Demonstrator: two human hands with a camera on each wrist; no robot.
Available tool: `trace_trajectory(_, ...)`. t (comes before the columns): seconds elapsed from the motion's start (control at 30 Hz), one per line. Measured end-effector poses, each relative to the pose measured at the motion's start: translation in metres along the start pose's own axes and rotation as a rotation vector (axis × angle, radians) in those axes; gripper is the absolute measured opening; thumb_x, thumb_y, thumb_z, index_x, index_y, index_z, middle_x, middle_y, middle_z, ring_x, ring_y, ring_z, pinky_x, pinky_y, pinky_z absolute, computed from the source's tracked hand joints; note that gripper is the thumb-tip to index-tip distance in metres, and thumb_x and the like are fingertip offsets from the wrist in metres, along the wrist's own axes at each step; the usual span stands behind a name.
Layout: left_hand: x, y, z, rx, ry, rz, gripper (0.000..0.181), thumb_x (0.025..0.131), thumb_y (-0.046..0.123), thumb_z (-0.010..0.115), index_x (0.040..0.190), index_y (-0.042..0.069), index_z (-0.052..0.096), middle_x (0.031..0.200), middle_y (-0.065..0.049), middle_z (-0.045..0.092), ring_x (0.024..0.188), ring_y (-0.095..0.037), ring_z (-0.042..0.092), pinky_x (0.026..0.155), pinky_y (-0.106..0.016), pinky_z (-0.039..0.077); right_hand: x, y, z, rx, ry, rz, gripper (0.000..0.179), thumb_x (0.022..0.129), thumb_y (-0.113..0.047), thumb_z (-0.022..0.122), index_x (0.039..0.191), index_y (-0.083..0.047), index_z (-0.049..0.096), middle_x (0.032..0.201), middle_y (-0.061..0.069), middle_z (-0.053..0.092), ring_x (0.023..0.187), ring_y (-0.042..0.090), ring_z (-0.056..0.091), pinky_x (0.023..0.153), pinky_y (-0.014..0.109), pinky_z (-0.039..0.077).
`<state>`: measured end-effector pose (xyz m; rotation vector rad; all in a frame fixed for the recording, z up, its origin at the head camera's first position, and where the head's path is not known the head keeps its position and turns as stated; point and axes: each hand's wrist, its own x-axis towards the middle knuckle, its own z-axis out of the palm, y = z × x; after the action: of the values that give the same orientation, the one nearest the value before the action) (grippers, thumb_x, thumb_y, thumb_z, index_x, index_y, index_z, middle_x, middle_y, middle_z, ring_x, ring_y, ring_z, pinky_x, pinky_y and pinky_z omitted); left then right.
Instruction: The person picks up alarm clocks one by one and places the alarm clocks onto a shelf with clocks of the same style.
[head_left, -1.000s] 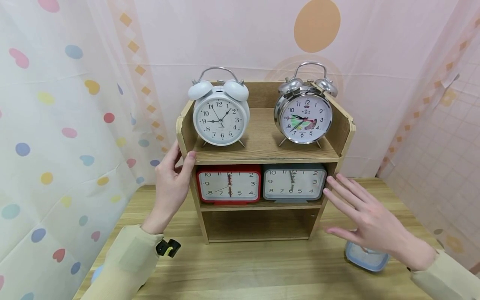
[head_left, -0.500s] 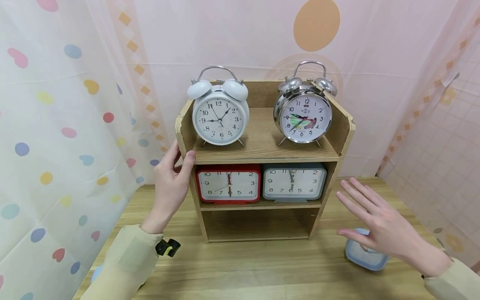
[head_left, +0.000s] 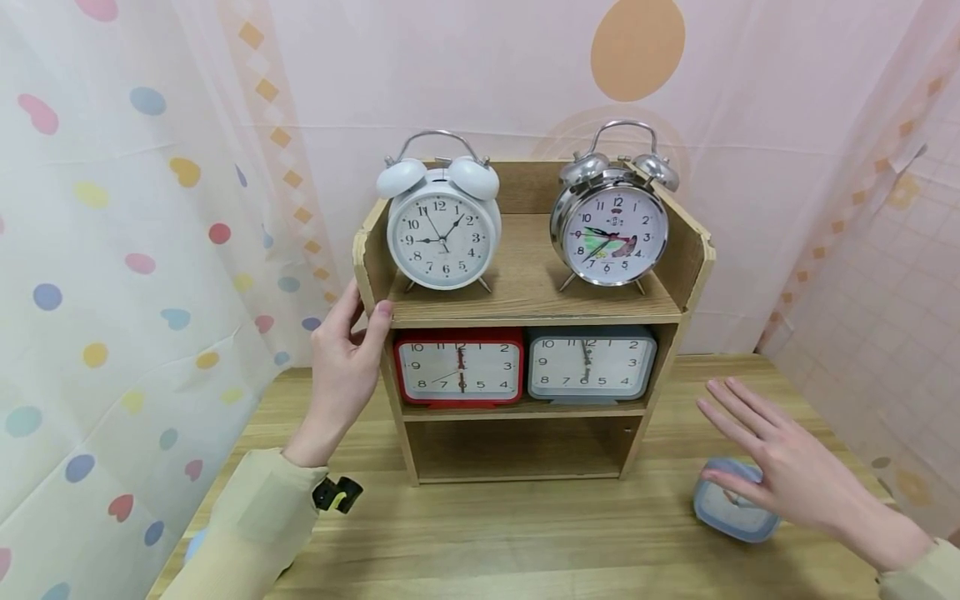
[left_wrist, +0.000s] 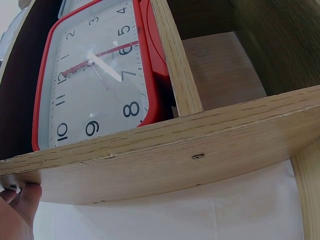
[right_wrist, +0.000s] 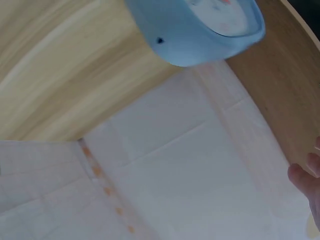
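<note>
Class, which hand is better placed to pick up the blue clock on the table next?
Probably the right hand: it's empty and close to the blue clock, while the left hand grips the side of the wooden shelf.

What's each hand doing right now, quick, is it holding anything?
Left hand: holding the side of the shelf.
Right hand: open, holding nothing, near the blue clock.

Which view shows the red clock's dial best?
Left wrist: the red clock appears largest there, all its numerals readable. The head view shows it smaller, upright, top numerals partly hidden; the right wrist view misses it.
</note>
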<state>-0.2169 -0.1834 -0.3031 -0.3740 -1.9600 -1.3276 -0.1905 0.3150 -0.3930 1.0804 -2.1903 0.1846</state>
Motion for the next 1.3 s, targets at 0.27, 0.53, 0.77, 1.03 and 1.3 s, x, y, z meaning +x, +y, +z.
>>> trace_trajectory(0.27, 0.000, 0.000, 0.000, -0.008, 0.002, 0.001, 0.047, 0.107, 0.014, 0.060, 0.154, 0.014, 0.055, 0.146, -0.014, 0.066, 0.127, 0.010, 0.060, 0.089, -0.006, 0.056, -0.024, 0.007, 0.002, 0.009, -0.088, 0.073, 0.082, 0.095, -0.064, 0.066, 0.156, -0.011, 0.051, 0.173, 0.001, 0.033, 0.165, 0.002, 0.005, 0.132, 0.011, 0.004)
trace_trajectory(0.53, 0.000, 0.000, 0.000, -0.004, 0.003, -0.002, 0.048, 0.107, 0.015, 0.060, 0.155, 0.015, 0.054, 0.146, -0.014, 0.066, 0.125, 0.010, 0.060, 0.088, -0.006, 0.056, -0.038, 0.006, 0.005, -0.016, -0.196, 0.176, 0.089, 0.078, -0.044, 0.089, 0.153, -0.009, 0.056, 0.161, 0.018, 0.051, 0.159, -0.010, -0.006, 0.126, 0.003, -0.003)
trace_trajectory(0.77, 0.000, 0.000, 0.000, 0.000, 0.007, -0.006, 0.046, 0.107, 0.016, 0.060, 0.153, 0.013, 0.056, 0.144, -0.014, 0.067, 0.122, 0.009, 0.061, 0.087, -0.006, 0.056, -0.046, 0.009, 0.011, -0.013, -0.231, 0.182, 0.080, 0.078, -0.044, 0.089, 0.141, 0.000, 0.065, 0.145, 0.028, 0.062, 0.155, -0.014, -0.009, 0.123, 0.001, -0.005)
trace_trajectory(1.03, 0.000, 0.000, 0.000, 0.017, 0.007, -0.002, 0.046, 0.107, 0.016, 0.060, 0.153, 0.014, 0.056, 0.145, -0.014, 0.067, 0.126, 0.001, 0.063, 0.087, -0.005, 0.055, -0.058, 0.012, 0.016, -0.005, -0.268, 0.223, 0.081, 0.076, -0.044, 0.091, 0.140, -0.002, 0.065, 0.144, 0.028, 0.063, 0.164, 0.013, 0.017, 0.120, -0.002, -0.005)
trace_trajectory(1.3, 0.000, 0.000, 0.000, 0.014, 0.002, -0.007, 0.047, 0.107, 0.017, 0.060, 0.153, 0.014, 0.055, 0.146, -0.013, 0.066, 0.129, -0.010, 0.064, 0.088, -0.005, 0.055, -0.059, 0.009, 0.016, -0.011, -0.315, 0.270, 0.077, 0.077, -0.044, 0.091, 0.138, -0.002, 0.067, 0.140, 0.020, 0.068, 0.122, 0.042, 0.065, 0.118, 0.004, 0.030)
